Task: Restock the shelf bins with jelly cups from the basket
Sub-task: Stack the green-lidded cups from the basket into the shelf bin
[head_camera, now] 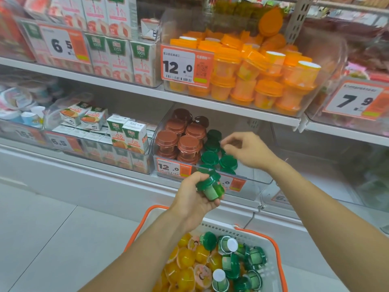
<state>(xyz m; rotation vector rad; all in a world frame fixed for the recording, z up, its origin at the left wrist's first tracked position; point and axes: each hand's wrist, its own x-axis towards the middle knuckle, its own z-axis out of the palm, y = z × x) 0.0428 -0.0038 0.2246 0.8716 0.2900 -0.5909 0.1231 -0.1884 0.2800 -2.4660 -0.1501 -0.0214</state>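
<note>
Before white shop shelving, your left hand [194,193] is gripping round green plastic jelly cups [210,186]; your right hand's [247,151] fingers [228,142] are hanging loosely curled over the clear bin [252,175].

2 bare forearms are seen reaching in from the lower edge of the frame, with no sleeve visible on either. The left hand [194,192] and right hand [250,151] are uncovered, and no gloves, rings, watch or wristbands are worn on them.
</note>
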